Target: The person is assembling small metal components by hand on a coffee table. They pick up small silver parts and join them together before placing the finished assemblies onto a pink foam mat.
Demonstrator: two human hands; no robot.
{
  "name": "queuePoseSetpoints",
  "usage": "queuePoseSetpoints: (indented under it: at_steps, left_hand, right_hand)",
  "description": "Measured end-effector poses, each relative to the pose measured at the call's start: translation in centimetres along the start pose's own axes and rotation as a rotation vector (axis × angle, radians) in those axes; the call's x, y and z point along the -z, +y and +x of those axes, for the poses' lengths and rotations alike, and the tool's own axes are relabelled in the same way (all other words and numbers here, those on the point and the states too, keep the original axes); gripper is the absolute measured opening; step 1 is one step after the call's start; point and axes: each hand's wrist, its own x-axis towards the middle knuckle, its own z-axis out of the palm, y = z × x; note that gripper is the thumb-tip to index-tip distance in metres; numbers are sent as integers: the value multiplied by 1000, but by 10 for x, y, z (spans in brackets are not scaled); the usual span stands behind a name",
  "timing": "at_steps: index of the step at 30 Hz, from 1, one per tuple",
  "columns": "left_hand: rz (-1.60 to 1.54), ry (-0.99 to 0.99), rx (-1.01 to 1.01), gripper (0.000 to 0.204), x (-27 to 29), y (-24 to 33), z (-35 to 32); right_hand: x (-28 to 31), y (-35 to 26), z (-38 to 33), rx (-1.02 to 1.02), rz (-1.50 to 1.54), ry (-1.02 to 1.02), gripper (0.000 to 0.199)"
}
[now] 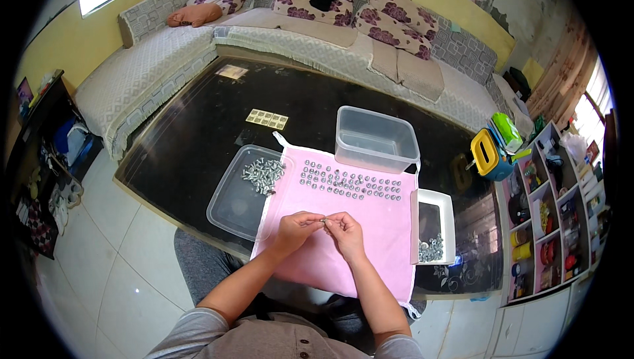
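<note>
While your two hands meet over the pink cloth (380, 237), they hold one small metal piece (323, 221) between them, a little to the left of the cloth's middle. Your left hand (297, 229) has its thumb and fingertips pinched together on this piece from the left, and your right hand (345, 232) clamps it in the same manner from the right. The piece is very small and your fingers cover most of it, so I cannot tell which way its long axis runs, nor to which side its end points.

On the far half of the cloth, similar metal pieces (372, 180) stand in long rows, which go from left to right.

At the left edge of the cloth there is a shallow clear tray (226, 204). In its far right part lies a loose heap of silvery screws (262, 175), and their shanks point in many directions. At the right edge of the cloth is a white tray (449, 220), where metal nuts (430, 250) are gathered at the near end. Behind the cloth's far right corner, a deep clear box (370, 150) has its open top upward. Beyond the cloth, toward the far left, a pale card (267, 118) lies flat on the black table (191, 147).
</note>
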Motion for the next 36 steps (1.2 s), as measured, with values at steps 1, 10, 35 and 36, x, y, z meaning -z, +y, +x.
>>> queuePoseSetpoints:
  at_steps: [1, 10, 35, 36]
  left_hand:
    - [1, 6, 15, 20, 1, 0, -1]
    - [48, -42, 9, 20, 3, 2, -3]
    - [-3, -22, -15, 18, 3, 4, 1]
    - [-3, -29, -14, 18, 3, 0, 0]
  right_hand:
    - [-1, 0, 0, 11, -35, 3, 6]
    - [-9, -14, 5, 119, -696, -12, 33]
    - [-5, 1, 1, 129, -270, -4, 29]
    - [-3, 1, 1, 96, -300, -42, 27]
